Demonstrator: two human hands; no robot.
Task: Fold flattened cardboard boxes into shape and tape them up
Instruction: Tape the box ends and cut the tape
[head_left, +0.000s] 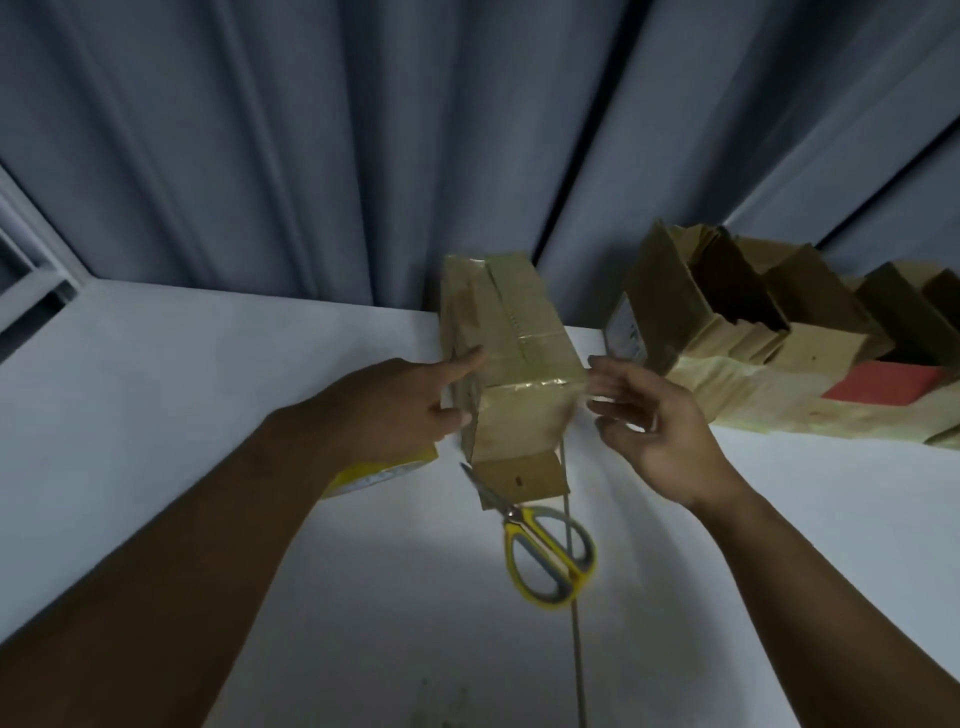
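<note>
Squarely between hands, box (519, 364): left hand (395, 400) presses side straight-fingered, right hand (654, 415) relaxed just beside

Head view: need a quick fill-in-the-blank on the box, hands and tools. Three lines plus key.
The scissors have ____ handles.
The left hand and right hand flank the cardboard box; the stack of folded boxes lies on its ____ side.
The tape roll is partly hidden under the ____ forearm.
Missing words: yellow; right; left.
</note>
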